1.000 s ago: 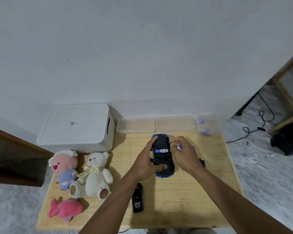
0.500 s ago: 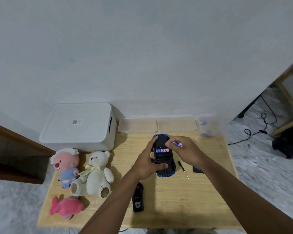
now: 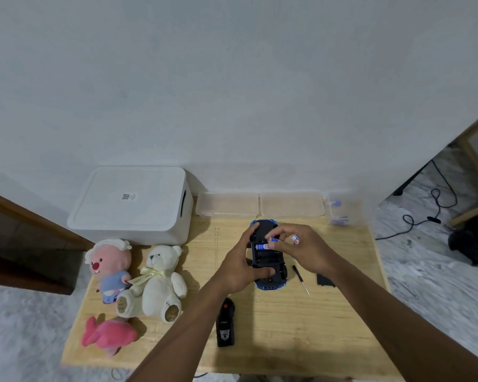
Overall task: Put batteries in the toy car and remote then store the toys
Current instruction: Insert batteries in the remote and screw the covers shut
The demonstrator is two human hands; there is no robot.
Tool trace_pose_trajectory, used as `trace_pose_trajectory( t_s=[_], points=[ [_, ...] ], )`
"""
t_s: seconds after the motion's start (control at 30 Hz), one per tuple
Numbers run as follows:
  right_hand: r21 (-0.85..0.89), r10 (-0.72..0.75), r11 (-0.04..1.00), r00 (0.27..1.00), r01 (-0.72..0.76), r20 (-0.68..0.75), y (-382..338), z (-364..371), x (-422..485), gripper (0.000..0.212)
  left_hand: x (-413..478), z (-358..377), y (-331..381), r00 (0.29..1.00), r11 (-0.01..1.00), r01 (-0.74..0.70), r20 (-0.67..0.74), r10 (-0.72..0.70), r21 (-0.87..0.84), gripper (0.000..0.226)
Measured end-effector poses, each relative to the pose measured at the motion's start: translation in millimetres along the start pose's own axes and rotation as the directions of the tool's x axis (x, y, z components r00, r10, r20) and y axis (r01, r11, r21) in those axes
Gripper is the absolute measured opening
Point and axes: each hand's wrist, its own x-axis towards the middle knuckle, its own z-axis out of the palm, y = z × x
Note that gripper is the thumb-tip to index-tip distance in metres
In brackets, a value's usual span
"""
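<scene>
The blue toy car point(image 3: 268, 259) lies upside down on the wooden table point(image 3: 287, 326), its black underside up. One blue-and-white battery point(image 3: 262, 246) sits in the open compartment. My left hand point(image 3: 240, 267) grips the car from the left side. My right hand point(image 3: 298, 248) hovers over the compartment and pinches a second battery point(image 3: 273, 239) at its edge, with another battery point(image 3: 295, 239) tucked between its fingers. The black remote point(image 3: 226, 326) lies nearer to me. A white storage box point(image 3: 133, 205) stands at the back left.
Three plush toys lie at the left: a pink-faced one point(image 3: 109, 267), a white bear point(image 3: 156, 282), a pink one point(image 3: 108, 334). A screwdriver point(image 3: 300, 279) and black cover point(image 3: 324, 279) lie right of the car. Clear containers point(image 3: 260, 204) and a battery tub point(image 3: 341, 209) line the wall.
My right hand has brought a battery from beside the car down to the compartment opening. My left hand has kept its hold on the car.
</scene>
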Motion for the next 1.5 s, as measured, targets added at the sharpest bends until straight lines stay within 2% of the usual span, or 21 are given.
trace_pose_trajectory(
  t_s=[0.13, 0.23, 0.33, 0.43, 0.53, 0.6, 0.77, 0.93, 1.13, 1.37, 1.5],
  points=[
    [0.013, 0.03, 0.999, 0.996, -0.029, -0.085, 5, 2, 1, 0.027, 0, 0, 1, 1.0, 1.0, 0.006, 0.005, -0.006, -0.001, 0.108],
    [-0.048, 0.008, 0.999, 0.996, -0.012, -0.091, 12, 6, 3, 0.036, 1, 1, 1, 1.0, 1.0, 0.006, 0.008, -0.006, 0.005, 0.108],
    [-0.221, -0.034, 0.975, 0.995, 0.011, -0.098, 17, 10, 4, 0.038, 0, 1, 2, 1.0, 1.0, 0.016, 0.014, -0.017, 0.013, 0.108],
    [-0.374, -0.083, 0.926, 0.994, 0.05, -0.074, 18, 10, 5, 0.032, 0, 0, 4, 1.0, 1.0, 0.02, 0.02, -0.02, 0.006, 0.107],
    [-0.574, -0.137, 0.812, 0.991, 0.105, -0.012, 18, 13, 6, 0.024, -1, -1, 5, 0.999, 0.999, 0.028, 0.034, -0.028, 0.021, 0.106],
    [-0.648, -0.169, 0.751, 0.986, 0.13, 0.002, 17, 15, 8, 0.022, -1, -2, 5, 0.999, 0.999, 0.025, 0.042, -0.026, 0.031, 0.105],
    [-0.599, -0.191, 0.788, 0.981, 0.14, -0.022, 14, 12, 5, 0.014, -3, -2, 3, 0.999, 0.999, 0.032, 0.037, -0.033, 0.026, 0.106],
    [-0.526, -0.198, 0.835, 0.98, 0.163, -0.01, 16, 15, -1, 0.016, -5, 0, 2, 0.999, 0.999, 0.036, 0.037, -0.037, 0.028, 0.106],
    [-0.583, -0.173, 0.797, 0.985, 0.157, 0.03, 18, 20, -4, 0.016, -7, 1, 2, 0.999, 0.999, 0.036, 0.031, -0.037, 0.038, 0.107],
    [-0.445, -0.183, 0.881, 0.983, 0.16, -0.008, 20, 26, -4, 0.016, -10, 1, 3, 0.998, 0.998, 0.05, 0.031, -0.051, 0.036, 0.106],
    [-0.482, -0.227, 0.85, 0.973, 0.214, 0.032, 18, 26, -8, 0.032, -11, 1, 1, 0.998, 0.998, 0.052, 0.031, -0.054, 0.041, 0.107]
  ],
)
